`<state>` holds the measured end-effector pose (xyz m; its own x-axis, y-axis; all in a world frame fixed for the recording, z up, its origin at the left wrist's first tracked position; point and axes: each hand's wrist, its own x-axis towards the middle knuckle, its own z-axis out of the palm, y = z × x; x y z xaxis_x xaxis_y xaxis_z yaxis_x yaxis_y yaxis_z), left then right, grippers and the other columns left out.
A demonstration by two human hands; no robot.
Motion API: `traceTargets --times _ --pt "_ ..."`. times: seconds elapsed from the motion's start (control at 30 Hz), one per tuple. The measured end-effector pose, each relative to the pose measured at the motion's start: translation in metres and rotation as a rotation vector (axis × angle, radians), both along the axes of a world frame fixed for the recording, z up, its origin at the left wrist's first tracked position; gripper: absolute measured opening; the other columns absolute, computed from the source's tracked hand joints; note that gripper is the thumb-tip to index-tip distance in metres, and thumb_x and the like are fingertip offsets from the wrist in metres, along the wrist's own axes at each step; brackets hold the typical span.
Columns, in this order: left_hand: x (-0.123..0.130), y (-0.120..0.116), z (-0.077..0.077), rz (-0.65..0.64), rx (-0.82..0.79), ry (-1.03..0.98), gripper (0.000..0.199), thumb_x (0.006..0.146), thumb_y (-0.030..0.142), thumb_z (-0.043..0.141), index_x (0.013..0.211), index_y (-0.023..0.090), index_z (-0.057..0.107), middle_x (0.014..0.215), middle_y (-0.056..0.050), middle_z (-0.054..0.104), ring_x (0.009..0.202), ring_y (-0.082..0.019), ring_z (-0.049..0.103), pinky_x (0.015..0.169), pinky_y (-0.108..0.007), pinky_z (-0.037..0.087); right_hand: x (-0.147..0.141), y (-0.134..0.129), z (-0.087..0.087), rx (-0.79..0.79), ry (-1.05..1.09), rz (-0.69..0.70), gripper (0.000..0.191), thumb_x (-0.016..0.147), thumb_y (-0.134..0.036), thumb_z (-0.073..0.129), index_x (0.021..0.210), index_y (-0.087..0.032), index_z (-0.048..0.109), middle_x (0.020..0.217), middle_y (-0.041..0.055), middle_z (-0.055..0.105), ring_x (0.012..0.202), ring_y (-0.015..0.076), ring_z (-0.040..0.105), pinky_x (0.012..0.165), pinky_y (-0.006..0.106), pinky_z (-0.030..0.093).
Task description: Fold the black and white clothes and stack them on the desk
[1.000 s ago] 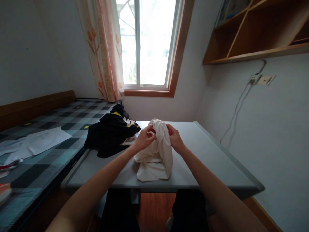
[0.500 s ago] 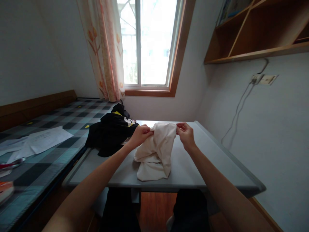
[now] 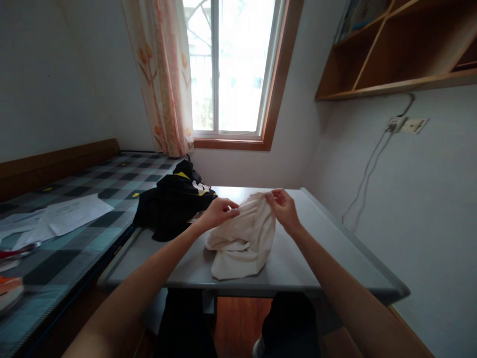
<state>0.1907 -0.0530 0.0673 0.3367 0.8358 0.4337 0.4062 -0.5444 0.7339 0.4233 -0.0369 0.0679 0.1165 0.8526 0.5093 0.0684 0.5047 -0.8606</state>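
Observation:
A crumpled white cloth (image 3: 242, 236), perhaps a garment, lies bunched on the table near its front edge, its upper right corner lifted. My right hand (image 3: 283, 206) pinches that corner between thumb and fingers. At the cloth's upper left edge is my left hand (image 3: 218, 213), thumb and fingertips slightly apart beside the fabric. Soft folds run from the right hand down toward the left. Whether the cloth is a shirt or trousers cannot be made out.
Black clothing (image 3: 169, 206) with yellow and white parts is heaped on the left of the grey table (image 3: 320, 248). A checked bed (image 3: 82, 184) with papers (image 3: 70, 216) adjoins on the left. A wooden shelf (image 3: 372, 87) hangs on the right wall, above a cable (image 3: 367, 169).
My right hand has drawn the cloth's upper corner slightly to the right, fanning out the folds. My left hand's fingers have loosened from the upper left edge and sit a little lower.

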Motion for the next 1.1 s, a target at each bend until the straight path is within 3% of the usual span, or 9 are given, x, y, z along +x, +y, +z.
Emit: traceTargets --times 0.2,0.37,0.43,0.5,0.63,0.73,0.87,1.0,1.1 --pt "-0.037 0.01 0.007 0.243 0.153 -0.217 0.027 0.075 0.042 0.067 0.082 0.018 0.077 0.074 -0.002 0.065 0.056 -0.008 0.047 0.053 -0.021 0.037 0.053 0.015 -0.011 -0.047 0.232 -0.196 0.05 0.058 -0.062 0.077 0.073 -0.021 0.054 0.067 -0.0048 0.061 0.058 0.01 0.057 0.054 0.024 0.049" --pt "-0.037 0.008 0.003 0.233 0.177 -0.174 0.025 0.078 0.04 0.067 0.08 0.016 0.075 0.077 -0.003 0.063 0.059 -0.01 0.051 0.053 -0.022 0.04 0.07 0.014 -0.032 -0.182 0.032 -0.325 0.049 0.058 -0.06 0.077 0.075 -0.019 0.057 0.063 -0.0015 0.06 0.056 0.014 0.058 0.051 0.027 0.046" --pt "-0.031 0.005 0.002 0.208 0.206 -0.108 0.022 0.08 0.037 0.066 0.08 0.017 0.075 0.079 -0.004 0.064 0.063 -0.011 0.054 0.055 -0.022 0.041 0.065 0.011 -0.036 -0.147 -0.003 -0.398 0.048 0.058 -0.054 0.079 0.084 -0.019 0.058 0.068 -0.0011 0.06 0.058 0.0146 0.058 0.053 0.029 0.047" --pt "-0.022 0.001 0.003 0.18 0.248 -0.063 0.02 0.083 0.034 0.064 0.081 0.017 0.074 0.081 -0.004 0.064 0.069 -0.012 0.057 0.059 -0.023 0.043 0.053 0.004 -0.035 -0.068 -0.058 -0.361 0.047 0.061 -0.049 0.078 0.093 -0.02 0.059 0.074 -0.0009 0.061 0.062 0.0149 0.058 0.057 0.03 0.048" --pt "-0.001 -0.011 0.013 0.07 0.293 0.02 0.022 0.091 0.033 0.053 0.085 0.018 0.068 0.084 -0.004 0.063 0.072 -0.013 0.058 0.064 -0.024 0.046 0.018 -0.015 -0.022 0.057 -0.282 0.034 0.041 0.068 -0.045 0.077 0.103 -0.024 0.068 0.096 0.0037 0.063 0.071 0.0144 0.06 0.062 0.03 0.051" --pt "0.01 -0.021 0.024 -0.015 0.317 0.08 0.025 0.095 0.035 0.046 0.091 0.018 0.064 0.085 -0.003 0.063 0.071 -0.012 0.056 0.066 -0.024 0.045 -0.003 -0.023 -0.008 0.129 -0.359 0.158 0.037 0.069 -0.043 0.079 0.102 -0.029 0.074 0.096 0.0031 0.062 0.066 0.0125 0.056 0.061 0.029 0.051" --pt "0.008 -0.023 0.035 0.074 0.372 0.088 0.024 0.095 0.036 0.047 0.091 0.019 0.063 0.069 0.002 0.057 0.061 -0.01 0.049 0.061 -0.023 0.038 -0.013 -0.018 0.008 0.206 -0.386 0.105 0.018 0.077 -0.044 0.07 0.077 -0.027 0.077 0.077 0.0025 0.064 0.064 0.0141 0.052 0.059 0.029 0.047" --pt "-0.005 -0.015 0.036 0.193 0.33 0.028 0.025 0.089 0.04 0.056 0.087 0.018 0.067 0.053 0.007 0.041 0.05 -0.008 0.037 0.053 -0.022 0.031 -0.011 -0.005 0.028 0.252 -0.271 -0.094 0.025 0.081 -0.046 0.063 0.084 -0.025 0.077 0.081 0.0037 0.066 0.071 0.0164 0.056 0.061 0.029 0.048" --pt "-0.013 -0.006 0.026 0.107 0.208 0.061 0.026 0.084 0.041 0.062 0.086 0.017 0.07 0.054 0.006 0.045 0.049 -0.008 0.037 0.051 -0.021 0.031 0.001 0.007 0.047 0.233 -0.126 -0.191 0.032 0.082 -0.048 0.059 0.089 -0.022 0.076 0.083 0.0042 0.068 0.072 0.0177 0.058 0.061 0.03 0.049"
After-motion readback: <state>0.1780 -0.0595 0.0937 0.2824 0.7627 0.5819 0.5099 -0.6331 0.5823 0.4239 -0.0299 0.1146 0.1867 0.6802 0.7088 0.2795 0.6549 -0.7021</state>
